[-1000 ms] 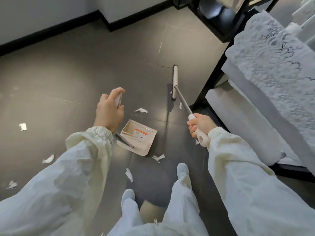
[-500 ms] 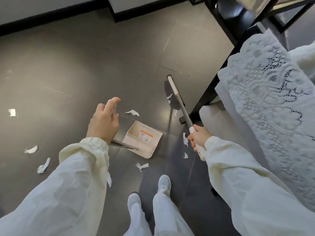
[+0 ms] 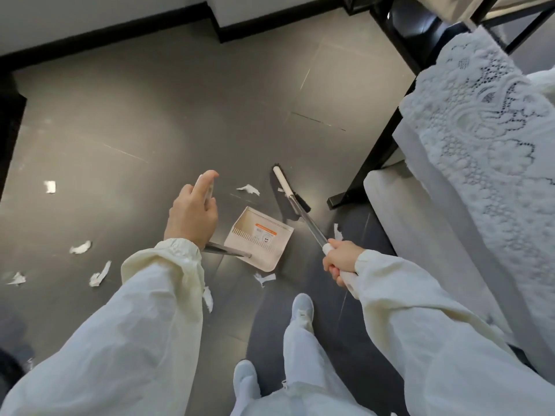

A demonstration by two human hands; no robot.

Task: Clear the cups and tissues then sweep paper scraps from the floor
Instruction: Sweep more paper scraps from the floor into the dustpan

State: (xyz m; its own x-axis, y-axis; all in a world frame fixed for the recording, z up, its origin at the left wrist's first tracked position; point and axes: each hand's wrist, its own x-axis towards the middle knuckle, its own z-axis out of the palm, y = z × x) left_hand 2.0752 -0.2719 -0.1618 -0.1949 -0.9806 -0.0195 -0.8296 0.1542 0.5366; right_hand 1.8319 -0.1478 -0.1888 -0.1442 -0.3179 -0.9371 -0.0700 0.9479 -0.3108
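**Asker:** Why leave the paper scraps (image 3: pixel 80 247) on the left lying there?

**Me:** They sit well apart from the pan on the floor (image 3: pixel 126 121). I judge the near ones come first.

**Asker:** And your left hand (image 3: pixel 192 214)?

**Me:** It clasps the top of the long handle, steadying the dustpan (image 3: pixel 258 240) on the floor, its open side seemingly turned toward the broom (image 3: pixel 289 190).

**Asker:** Why is the broom out there?

**Me:** Its head rests on the floor just beyond the pan, near one scrap (image 3: pixel 248 190), so a pull toward me should drag paper in. My right hand (image 3: pixel 341 261) clenches the broom's white grip, near the black furniture leg (image 3: pixel 369 163).
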